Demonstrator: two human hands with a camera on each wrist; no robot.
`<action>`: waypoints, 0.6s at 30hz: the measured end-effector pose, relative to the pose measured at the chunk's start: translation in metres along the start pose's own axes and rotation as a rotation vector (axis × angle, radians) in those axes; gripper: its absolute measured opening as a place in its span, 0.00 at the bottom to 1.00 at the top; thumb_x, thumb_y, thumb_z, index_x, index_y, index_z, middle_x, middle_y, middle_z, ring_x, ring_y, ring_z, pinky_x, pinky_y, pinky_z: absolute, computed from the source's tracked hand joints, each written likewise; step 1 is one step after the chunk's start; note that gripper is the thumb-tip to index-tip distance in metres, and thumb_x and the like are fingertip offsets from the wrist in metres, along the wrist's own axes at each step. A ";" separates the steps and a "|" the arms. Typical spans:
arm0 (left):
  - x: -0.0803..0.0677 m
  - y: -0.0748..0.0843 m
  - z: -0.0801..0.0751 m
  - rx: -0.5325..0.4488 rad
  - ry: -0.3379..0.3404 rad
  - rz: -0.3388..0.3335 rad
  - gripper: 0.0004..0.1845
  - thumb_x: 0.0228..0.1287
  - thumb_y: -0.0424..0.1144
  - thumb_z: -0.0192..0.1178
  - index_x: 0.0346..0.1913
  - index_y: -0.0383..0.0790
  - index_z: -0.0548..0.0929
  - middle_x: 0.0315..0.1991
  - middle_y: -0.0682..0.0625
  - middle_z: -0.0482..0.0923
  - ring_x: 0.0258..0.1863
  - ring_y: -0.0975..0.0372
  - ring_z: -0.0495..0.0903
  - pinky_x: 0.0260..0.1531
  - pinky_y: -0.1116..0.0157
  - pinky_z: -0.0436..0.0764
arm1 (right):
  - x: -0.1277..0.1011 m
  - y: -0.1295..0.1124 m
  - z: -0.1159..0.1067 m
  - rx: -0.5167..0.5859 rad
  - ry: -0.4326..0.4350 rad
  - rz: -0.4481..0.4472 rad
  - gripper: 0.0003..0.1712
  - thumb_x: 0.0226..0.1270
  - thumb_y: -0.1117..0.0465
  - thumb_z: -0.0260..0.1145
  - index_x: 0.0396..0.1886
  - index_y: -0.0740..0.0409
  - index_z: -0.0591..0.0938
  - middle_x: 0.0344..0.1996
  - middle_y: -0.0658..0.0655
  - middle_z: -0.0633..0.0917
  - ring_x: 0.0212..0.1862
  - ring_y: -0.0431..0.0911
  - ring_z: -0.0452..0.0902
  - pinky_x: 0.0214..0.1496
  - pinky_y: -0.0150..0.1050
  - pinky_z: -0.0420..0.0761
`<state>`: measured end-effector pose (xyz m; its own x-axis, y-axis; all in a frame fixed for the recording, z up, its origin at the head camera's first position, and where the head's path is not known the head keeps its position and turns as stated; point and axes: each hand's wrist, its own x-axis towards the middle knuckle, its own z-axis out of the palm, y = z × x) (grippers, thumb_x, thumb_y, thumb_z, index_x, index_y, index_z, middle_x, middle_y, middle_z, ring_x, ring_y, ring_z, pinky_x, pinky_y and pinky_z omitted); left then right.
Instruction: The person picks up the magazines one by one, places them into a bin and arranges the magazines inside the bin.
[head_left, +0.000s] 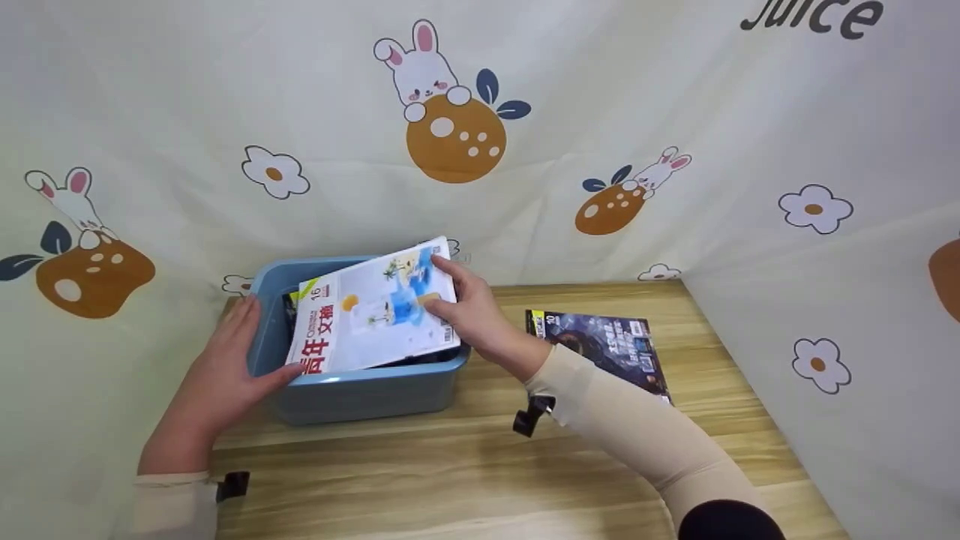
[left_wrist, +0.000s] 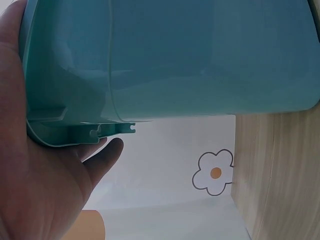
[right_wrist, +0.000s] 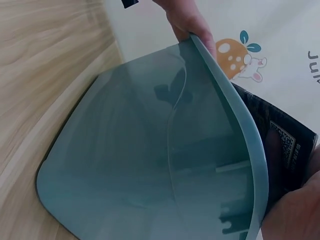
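Observation:
A white magazine [head_left: 375, 319] with red characters and a beach picture on its cover lies tilted over a blue plastic bin [head_left: 367, 397], its right end raised toward the rim. My right hand [head_left: 484, 315] pinches it by the right edge, thumb on the cover. In the right wrist view, a dark printed surface with a square code [right_wrist: 283, 142] shows between the bin's rim and my right hand. My left hand [head_left: 225, 367] grips the bin's left front corner, with the thumb over the front rim. Other dark items inside the bin are mostly hidden under the magazine.
To the right of the bin, a dark magazine [head_left: 600, 349] lies on the wood-patterned table [head_left: 480, 480], partly covered by the right forearm. A pale sheet [head_left: 337, 150] printed with rabbits, oranges and flowers stands behind and at both sides.

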<state>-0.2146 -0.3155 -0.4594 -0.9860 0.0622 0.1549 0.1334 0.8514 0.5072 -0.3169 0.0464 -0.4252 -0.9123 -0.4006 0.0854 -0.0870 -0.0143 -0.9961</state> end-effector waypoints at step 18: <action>-0.001 0.002 -0.001 -0.009 0.006 -0.007 0.69 0.65 0.73 0.70 0.91 0.38 0.43 0.91 0.35 0.38 0.88 0.34 0.41 0.65 0.18 0.63 | 0.002 -0.003 0.022 -0.121 -0.006 0.030 0.46 0.78 0.72 0.68 0.90 0.52 0.62 0.73 0.62 0.80 0.55 0.48 0.90 0.56 0.40 0.91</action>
<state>-0.2135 -0.3148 -0.4578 -0.9862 0.0531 0.1566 0.1275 0.8471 0.5159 -0.3097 0.0250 -0.4229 -0.9129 -0.4045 0.0546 -0.1073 0.1086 -0.9883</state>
